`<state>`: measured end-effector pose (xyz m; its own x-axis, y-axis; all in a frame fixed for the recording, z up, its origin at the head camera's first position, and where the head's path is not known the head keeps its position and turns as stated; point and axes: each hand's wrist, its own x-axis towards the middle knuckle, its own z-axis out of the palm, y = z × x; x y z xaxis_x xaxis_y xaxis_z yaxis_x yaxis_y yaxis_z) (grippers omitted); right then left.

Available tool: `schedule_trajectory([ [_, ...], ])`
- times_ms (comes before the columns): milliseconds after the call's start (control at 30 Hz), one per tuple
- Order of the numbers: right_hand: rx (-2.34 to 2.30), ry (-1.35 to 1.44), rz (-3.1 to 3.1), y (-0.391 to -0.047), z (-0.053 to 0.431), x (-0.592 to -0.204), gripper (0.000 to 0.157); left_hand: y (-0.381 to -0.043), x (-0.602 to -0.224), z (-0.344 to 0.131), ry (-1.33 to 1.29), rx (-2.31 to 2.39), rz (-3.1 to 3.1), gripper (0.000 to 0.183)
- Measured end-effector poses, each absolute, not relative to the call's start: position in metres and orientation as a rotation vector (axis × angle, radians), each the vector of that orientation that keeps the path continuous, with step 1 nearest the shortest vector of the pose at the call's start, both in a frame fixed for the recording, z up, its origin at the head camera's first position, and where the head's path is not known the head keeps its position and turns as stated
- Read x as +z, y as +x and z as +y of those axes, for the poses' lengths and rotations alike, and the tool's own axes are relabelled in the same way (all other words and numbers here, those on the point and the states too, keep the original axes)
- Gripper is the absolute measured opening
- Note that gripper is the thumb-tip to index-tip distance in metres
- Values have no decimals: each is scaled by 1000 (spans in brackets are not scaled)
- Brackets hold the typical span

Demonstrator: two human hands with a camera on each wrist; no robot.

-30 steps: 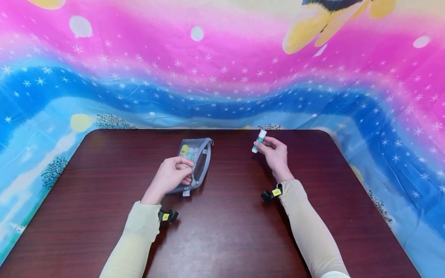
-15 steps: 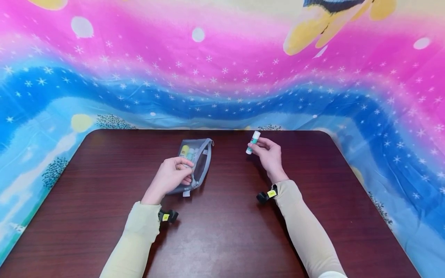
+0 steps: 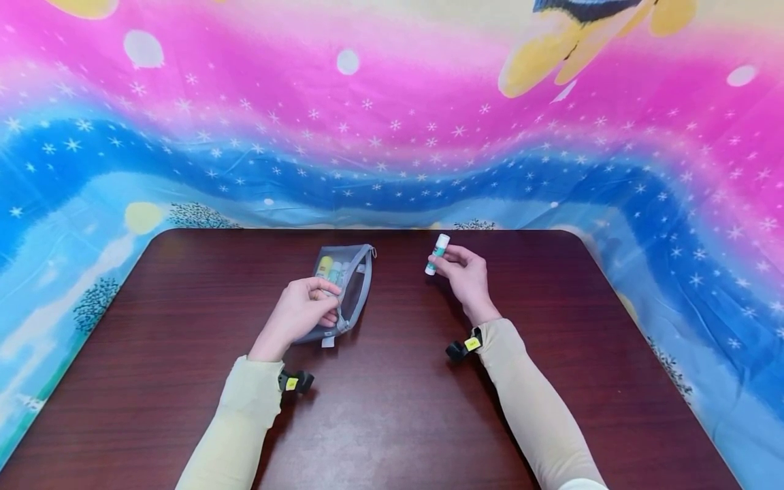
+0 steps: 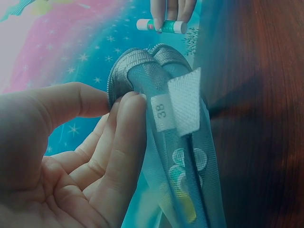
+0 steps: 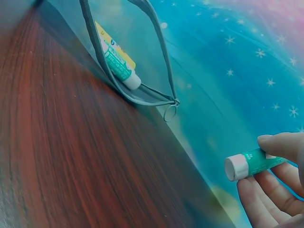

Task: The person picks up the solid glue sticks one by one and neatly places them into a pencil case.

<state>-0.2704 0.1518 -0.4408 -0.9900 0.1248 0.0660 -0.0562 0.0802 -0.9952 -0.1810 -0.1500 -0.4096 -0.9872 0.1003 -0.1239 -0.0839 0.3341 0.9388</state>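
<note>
A grey mesh zipper pouch (image 3: 358,292) lies on the table with its mouth gaping to the right. My left hand (image 3: 304,308) pinches the near edge of that mouth between thumb and fingers. Through the mesh show a yellow glue stick (image 3: 326,264) and green-and-white ones (image 5: 118,66); how many is hard to tell. To the right of the pouch, my right hand (image 3: 468,278) holds a green-and-white glue stick (image 3: 437,254) above the table, its white cap tilted up. In the right wrist view thumb and fingers pinch its green label. A gap separates it from the pouch.
The dark wooden table (image 3: 392,408) stretches around both hands. A colourful printed cloth (image 3: 392,150) hangs behind the table and along its sides. A zipper pull ring (image 5: 170,113) dangles from the pouch's far corner.
My right hand has moved left toward the pouch with the glue stick, slightly lower in view. The left hand and the pouch have stayed in place.
</note>
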Motion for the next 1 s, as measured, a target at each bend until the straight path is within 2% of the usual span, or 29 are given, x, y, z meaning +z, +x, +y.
schedule_trajectory([
  [1000, 2069, 24, -2287, -263, 120, -437, 37, -181, -410, -149, 31, 1723, 2431, 18],
])
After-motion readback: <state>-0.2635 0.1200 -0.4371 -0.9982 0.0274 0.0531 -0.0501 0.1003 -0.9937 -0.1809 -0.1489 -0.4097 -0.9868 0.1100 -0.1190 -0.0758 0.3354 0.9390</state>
